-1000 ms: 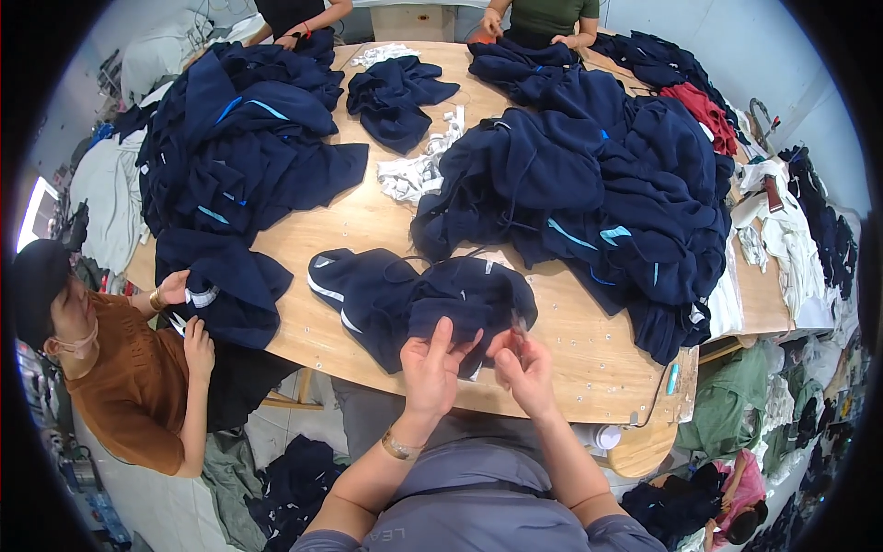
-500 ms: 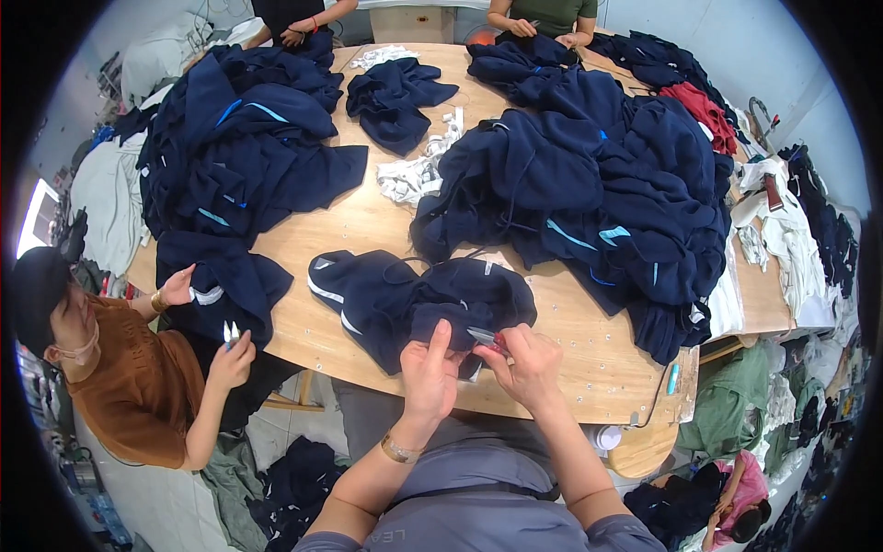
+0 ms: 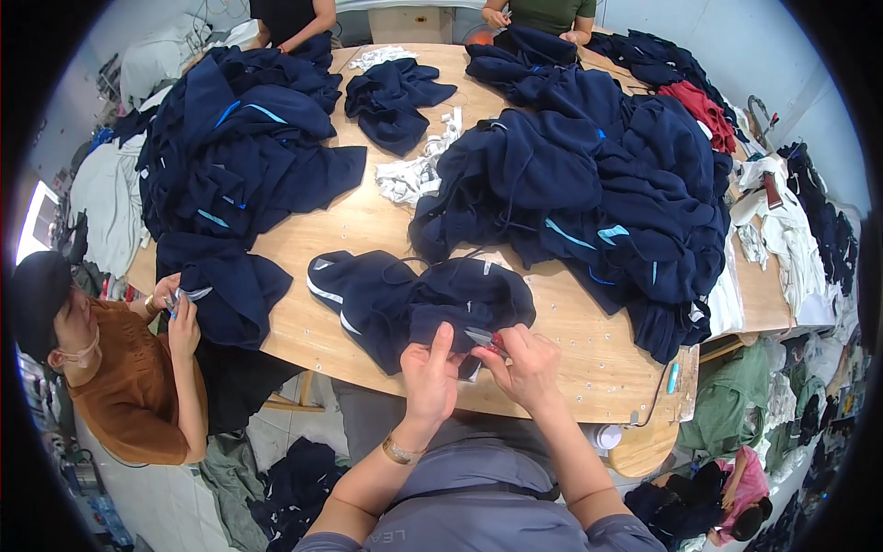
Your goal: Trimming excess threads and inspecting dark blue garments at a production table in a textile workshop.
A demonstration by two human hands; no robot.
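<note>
**Trimming a navy garment at the near edge of the table**

The person is working on a navy garment lying at the near edge of the wooden table, at about six o'clock from the table's middle; the left hand is closing on a fold of the dark cloth, thumb up and fingers pinching; the right hand is gripping a small pair of thread snips, red at the handle, with the blades pointing toward the pinched fold.

The garment is looking soft, light and floppy, with white piping along one side; it is likely sagging wherever it is not being held, so the firmest hold is seeming to be at a seam or hem close to the cutting point; the cloth is not looking slippery or fragile.

Room is tight; a big heap of navy clothing is crowding in at one to two o'clock; another pile is sitting at ten o'clock; white scraps are lying at twelve; bare wood is showing at four o'clock; the table edge is running right under the wrists; a co-worker in a brown top is sitting at eight o'clock, handling another dark piece.
</note>
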